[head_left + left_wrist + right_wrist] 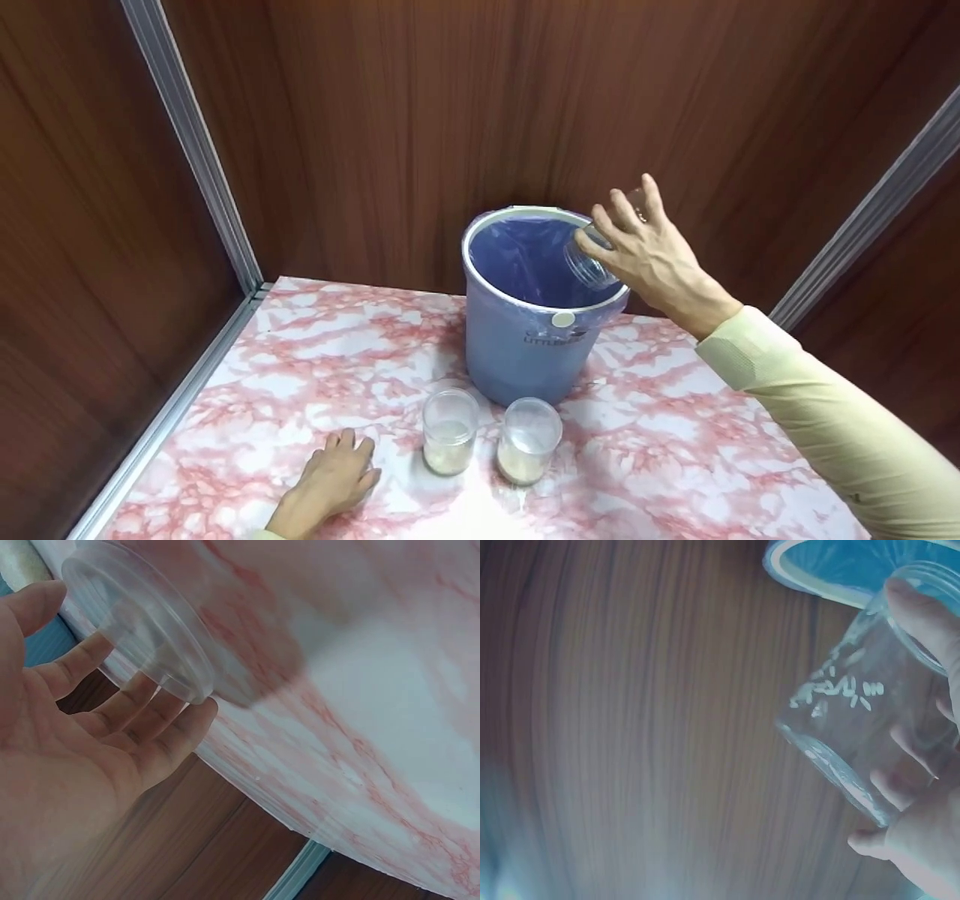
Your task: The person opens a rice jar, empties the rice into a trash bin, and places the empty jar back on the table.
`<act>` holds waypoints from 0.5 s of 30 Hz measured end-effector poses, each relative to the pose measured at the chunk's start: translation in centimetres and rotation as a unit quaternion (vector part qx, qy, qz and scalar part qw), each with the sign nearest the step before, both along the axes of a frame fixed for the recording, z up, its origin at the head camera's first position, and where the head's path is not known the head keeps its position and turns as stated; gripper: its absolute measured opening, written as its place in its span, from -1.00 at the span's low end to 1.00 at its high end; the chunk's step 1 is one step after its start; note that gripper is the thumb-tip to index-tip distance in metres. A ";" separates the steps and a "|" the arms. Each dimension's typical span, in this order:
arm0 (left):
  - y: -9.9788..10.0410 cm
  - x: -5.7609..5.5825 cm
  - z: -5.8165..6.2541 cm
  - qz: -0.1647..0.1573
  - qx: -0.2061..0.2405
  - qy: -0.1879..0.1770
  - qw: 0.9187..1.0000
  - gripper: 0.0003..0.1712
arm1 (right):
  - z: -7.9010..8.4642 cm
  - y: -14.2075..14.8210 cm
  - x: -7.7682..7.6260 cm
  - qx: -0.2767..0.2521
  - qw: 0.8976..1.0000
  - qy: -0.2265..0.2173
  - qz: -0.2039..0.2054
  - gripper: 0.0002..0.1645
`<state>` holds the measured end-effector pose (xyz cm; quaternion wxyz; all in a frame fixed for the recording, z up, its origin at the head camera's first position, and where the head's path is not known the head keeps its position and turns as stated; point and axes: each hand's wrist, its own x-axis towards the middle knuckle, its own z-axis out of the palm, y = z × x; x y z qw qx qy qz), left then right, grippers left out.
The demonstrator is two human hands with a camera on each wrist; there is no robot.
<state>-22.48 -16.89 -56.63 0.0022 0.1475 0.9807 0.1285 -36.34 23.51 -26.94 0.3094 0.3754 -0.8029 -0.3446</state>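
Observation:
My right hand (649,247) grips a clear plastic jar (855,720), tipped mouth-down at the rim of a blue trash bin (525,352). A few white, rice-like grains (847,690) cling inside its wall. Low over the marbled table, my left hand (334,476) has bent fingers, with a clear round lid (191,652) between thumb and fingertips in the left wrist view; from the head it is hidden. Two clear jars stand upright before the bin, the left jar (450,431) and the right jar (529,442), each with pale grains in its lower part.
A thin clear bag (517,255) lines the bin. Behind the table (322,360) rises a brown wood-grain panel (390,135), with side panels and metal strips (195,142) at the corners. A bright glare lies on the table's front.

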 end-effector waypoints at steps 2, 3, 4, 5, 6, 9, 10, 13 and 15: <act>0.1 0.1 0.1 0.001 0.001 0.000 1.000 -0.62 | -0.2 0.0 0.0 0.011 1.000 0.004 0.000 0.14; 0.1 0.1 0.1 0.000 0.002 0.001 1.000 -0.62 | -0.3 0.0 -0.1 0.018 1.000 0.008 -0.001 0.11; 0.1 0.1 0.1 -0.001 0.003 0.001 1.000 -0.62 | -0.4 0.0 -0.2 0.025 1.000 0.015 0.003 0.09; 0.2 0.1 0.2 -0.001 0.004 0.001 1.000 -0.63 | -0.6 0.0 -0.2 0.032 0.999 0.021 0.006 0.06; 0.2 0.1 0.2 0.000 0.004 0.002 1.000 -0.64 | -0.8 0.0 -0.3 0.041 0.999 0.026 0.007 0.03; 0.3 0.0 0.2 -0.002 0.003 0.005 1.000 -0.64 | -1.3 -0.2 -0.4 0.080 0.996 0.040 0.009 -0.06; 0.3 0.0 0.1 0.000 0.003 0.004 1.000 -0.64 | -1.5 -0.3 -0.4 0.095 0.995 0.043 0.010 -0.06; 0.3 0.0 0.0 0.006 0.001 0.002 1.000 -0.63 | -2.0 -0.7 -0.4 0.133 0.990 0.052 0.020 -0.11; 0.2 0.0 0.0 0.008 -0.001 0.003 1.000 -0.63 | -2.4 -1.0 -0.5 0.148 0.987 0.062 0.028 -0.17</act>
